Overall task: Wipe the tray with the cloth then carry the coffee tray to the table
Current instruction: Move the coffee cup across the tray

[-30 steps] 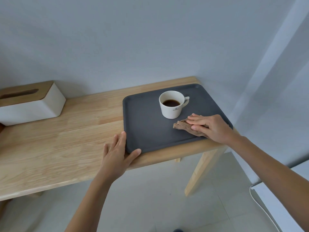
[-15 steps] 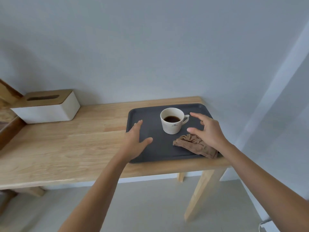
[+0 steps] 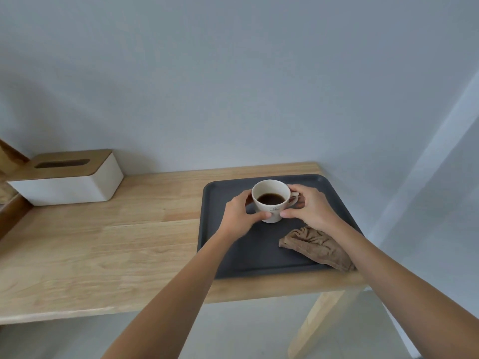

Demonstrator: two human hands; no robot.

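We see a white tissue box [image 3: 70, 181] with a wooden lid far left on the wooden desk [image 3: 108, 244], against a pale wall [image 3: 233, 86].

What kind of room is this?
Probably a home or small office corner: a light wooden table against a plain wall, holding a tissue box and a dark tray with a coffee cup and brown cloth.

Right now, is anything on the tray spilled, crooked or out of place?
No spill shows. The cup stands upright, coffee inside, held between the left hand and right hand. The odd thing is the brown cloth: it lies crumpled at the tray's near right corner, reaching its rim.
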